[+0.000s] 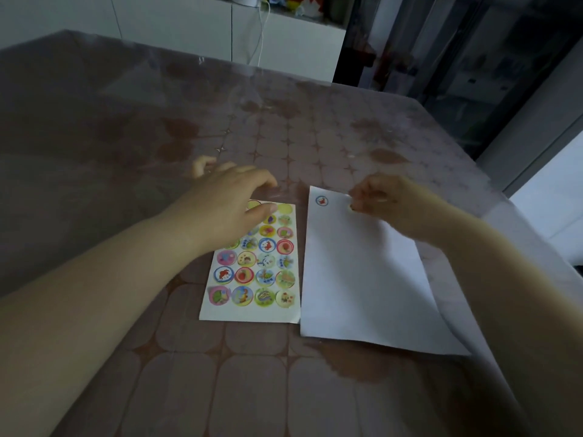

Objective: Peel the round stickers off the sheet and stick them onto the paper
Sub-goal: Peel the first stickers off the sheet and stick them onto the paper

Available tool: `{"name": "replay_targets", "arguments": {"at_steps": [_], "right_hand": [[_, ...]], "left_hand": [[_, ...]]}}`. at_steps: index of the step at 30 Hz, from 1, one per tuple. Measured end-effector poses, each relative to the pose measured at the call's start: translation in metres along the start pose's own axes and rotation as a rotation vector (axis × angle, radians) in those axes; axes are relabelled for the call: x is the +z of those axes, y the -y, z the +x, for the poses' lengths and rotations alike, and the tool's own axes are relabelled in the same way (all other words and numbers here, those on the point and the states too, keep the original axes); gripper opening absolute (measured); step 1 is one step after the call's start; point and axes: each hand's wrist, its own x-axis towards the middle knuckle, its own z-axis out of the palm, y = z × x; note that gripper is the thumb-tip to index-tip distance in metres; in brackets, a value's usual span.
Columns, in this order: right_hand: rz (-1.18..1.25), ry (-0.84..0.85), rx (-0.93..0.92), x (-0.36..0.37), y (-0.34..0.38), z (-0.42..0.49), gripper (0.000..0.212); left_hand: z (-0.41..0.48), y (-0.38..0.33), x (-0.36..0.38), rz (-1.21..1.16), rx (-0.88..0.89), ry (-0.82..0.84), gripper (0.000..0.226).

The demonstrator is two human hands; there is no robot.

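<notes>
The sticker sheet [252, 279] lies flat on the table, with rows of colourful round stickers on it. My left hand [233, 203] rests on its top end, fingers spread and relaxed, thumb on the top row. The white paper [356, 279] lies just to the right of the sheet. One blue-rimmed round sticker [321, 201] is stuck near the paper's top left corner. My right hand [381, 200] hovers at the paper's top edge beside that sticker, fingers curled and tips pinched together. A small dark-edged bit, apparently a round sticker [352, 208], shows at the fingertips, mostly hidden.
The table [220, 373] wears a brownish patterned cloth under a clear cover. Its right edge runs close to the paper. White cabinets [284, 42] with a hanging cable stand behind the far edge, and a dark glass door is at the back right.
</notes>
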Motion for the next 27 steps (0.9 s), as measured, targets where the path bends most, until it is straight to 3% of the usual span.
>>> {"name": "replay_targets", "arguments": {"at_steps": [5,10,14,17,22,27], "right_hand": [[-0.037,0.163,-0.134,0.005,-0.014,-0.018,0.006],[-0.008,0.232,-0.095,-0.005,-0.009,-0.02,0.007],[-0.075,0.083,-0.093,-0.011,0.02,-0.003,0.008],[0.178,-0.045,0.012,-0.001,0.04,0.009,0.02],[0.088,0.032,0.096,0.01,0.026,0.003,0.014],[0.172,0.029,0.129,0.009,0.012,-0.002,0.01]], "left_hand": [[-0.001,-0.001,0.004,0.047,0.021,0.095,0.049],[-0.002,0.003,0.0,0.013,0.024,0.115,0.052],[-0.002,0.002,-0.005,0.006,0.06,0.056,0.042],[-0.001,0.002,-0.008,0.038,0.061,0.044,0.042],[0.0,0.008,-0.009,0.017,0.043,0.008,0.035],[0.001,0.01,-0.004,0.004,0.065,0.073,0.031]]}}
